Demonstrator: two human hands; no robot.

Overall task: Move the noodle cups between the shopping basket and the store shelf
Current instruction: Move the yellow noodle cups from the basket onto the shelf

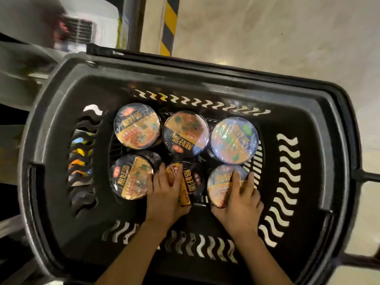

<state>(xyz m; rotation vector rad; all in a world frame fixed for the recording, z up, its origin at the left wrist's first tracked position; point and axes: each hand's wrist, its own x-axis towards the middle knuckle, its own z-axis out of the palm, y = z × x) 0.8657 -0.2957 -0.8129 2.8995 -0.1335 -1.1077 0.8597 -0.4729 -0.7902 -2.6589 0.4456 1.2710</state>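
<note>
Several noodle cups with black and orange lids stand in two rows inside the black shopping basket [333,128]. My left hand [164,194] grips the near middle cup [192,179], which is tilted, with fingers over its lid. My right hand [240,200] holds the near right cup [221,184], fingers spread across its top and side. The near left cup [130,177] sits beside my left hand. Three more cups stand in the far row: left [137,126], middle [186,133] and right [234,139].
The basket stands on a pale floor [267,38]. A blurred grey store shelf [18,75] runs along the left edge. A dark post [133,23] and a yellow and black striped strip [168,25] rise beyond the basket.
</note>
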